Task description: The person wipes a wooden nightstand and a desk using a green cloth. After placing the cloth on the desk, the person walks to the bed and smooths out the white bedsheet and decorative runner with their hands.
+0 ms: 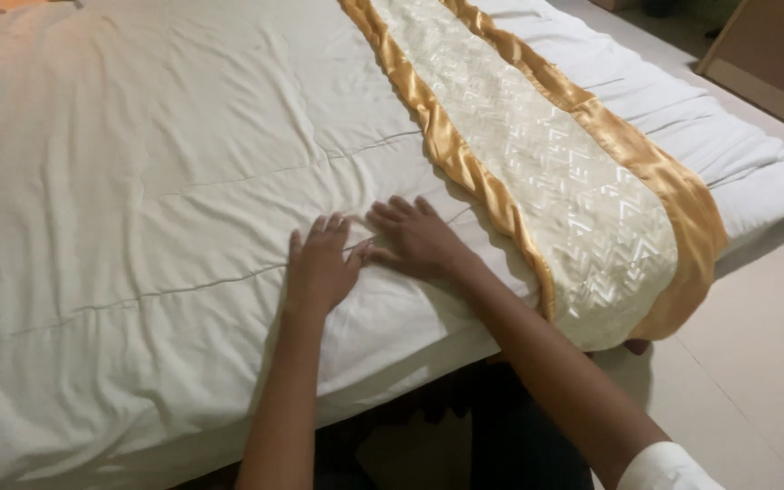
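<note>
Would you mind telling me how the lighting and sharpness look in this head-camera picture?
Head view: soft, warm, dim indoor light; gentle sheen on the runner's gold border, no harsh glare; both hands, left hand and right hand, are fairly sharp on the white duvet; deep shadow under the bed edge; far corners look slightly soft.

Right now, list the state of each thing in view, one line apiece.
Left hand: open, flat on the duvet.
Right hand: open, flat on the duvet, thumb touching the left hand.
White duvet: spread out, wrinkled.
Gold-edged bed runner: laid across the bed, end hanging over the edge.
</note>
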